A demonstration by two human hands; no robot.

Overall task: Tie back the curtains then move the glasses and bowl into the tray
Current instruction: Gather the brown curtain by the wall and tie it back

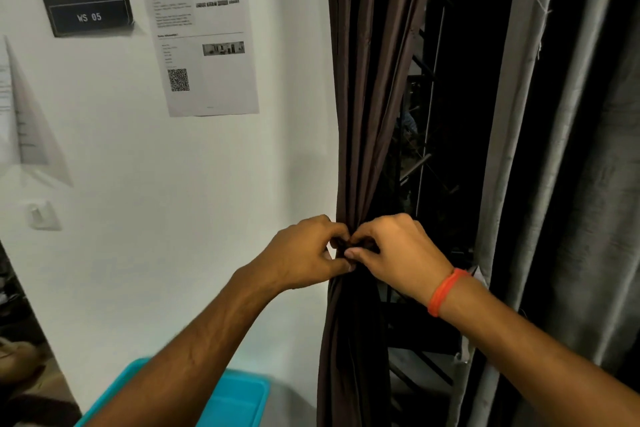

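A dark brown curtain [367, 87] hangs beside the white wall, gathered into a narrow bunch at waist height. My left hand [304, 253] and my right hand [394, 253] meet at that bunch, fingers curled and pinching a dark tie-back [349, 248] wrapped around the cloth. The tie itself is mostly hidden by my fingers. My right wrist wears an orange band. A turquoise tray [239, 399] lies low in the view, partly behind my left forearm. No glasses or bowl are in view.
A grey curtain [568, 149] hangs at the right, with a dark window and bars [436, 114] between the two curtains. On the wall are a printed sheet [204, 31], a "WS 05" sign [88, 10] and a switch [41, 215].
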